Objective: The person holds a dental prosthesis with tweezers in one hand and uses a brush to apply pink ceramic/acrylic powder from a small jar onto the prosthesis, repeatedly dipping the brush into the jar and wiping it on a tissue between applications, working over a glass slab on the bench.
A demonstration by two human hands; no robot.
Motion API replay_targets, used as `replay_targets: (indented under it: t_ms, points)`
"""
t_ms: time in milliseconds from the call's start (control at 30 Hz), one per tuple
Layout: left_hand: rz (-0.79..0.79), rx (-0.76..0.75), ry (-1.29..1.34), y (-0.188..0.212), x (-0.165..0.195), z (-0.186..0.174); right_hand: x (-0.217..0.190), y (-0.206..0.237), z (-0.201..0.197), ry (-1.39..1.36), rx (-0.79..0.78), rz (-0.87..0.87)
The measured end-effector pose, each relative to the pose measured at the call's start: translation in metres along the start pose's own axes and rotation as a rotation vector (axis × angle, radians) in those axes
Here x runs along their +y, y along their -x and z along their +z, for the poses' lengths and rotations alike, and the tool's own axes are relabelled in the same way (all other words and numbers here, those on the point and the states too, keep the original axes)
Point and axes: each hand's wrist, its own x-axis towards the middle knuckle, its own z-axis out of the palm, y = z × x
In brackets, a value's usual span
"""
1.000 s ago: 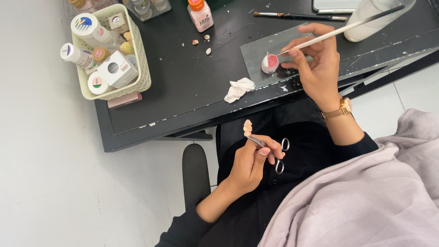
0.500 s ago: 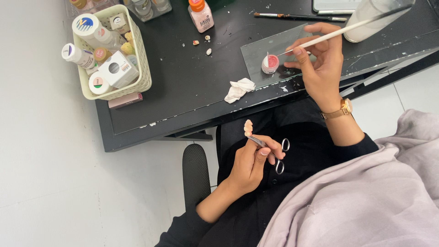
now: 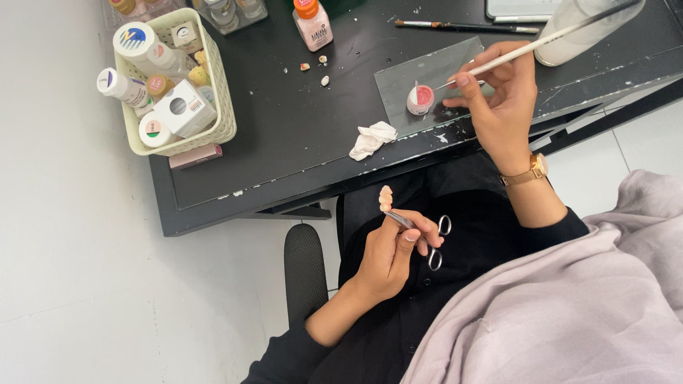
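Observation:
My left hand grips metal scissor-handled forceps over my lap; their tip clamps a small cream tooth-shaped piece. My right hand reaches onto the black table and pinches a long thin white-handled brush. The brush tip rests near a small pot of pink paste that stands on a clear glass slab.
A cream basket of bottles and jars stands at the table's left end, a pink stick beside it. A crumpled tissue, small crumbs, an orange-capped bottle, a spare brush and a white cup lie around.
My right hand has drawn the brush tip slightly away from the pink pot across the glass slab. The left hand and forceps have stayed still.

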Motion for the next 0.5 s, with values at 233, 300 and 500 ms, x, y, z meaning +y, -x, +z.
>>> replay_targets:
  t_ms: [233,300,500]
  points:
    - [0.01,-0.003,-0.001,0.0002,-0.0009,0.0,0.0035,-0.0027,0.0004,0.025,0.016,0.005]
    - [0.004,-0.006,0.002,0.0004,-0.0011,-0.0005,0.0037,-0.0029,0.0005,0.045,0.019,-0.001]
    - [0.0,-0.003,-0.003,0.0004,-0.0008,-0.0007,0.0037,-0.0017,-0.0001,0.042,0.038,-0.001]
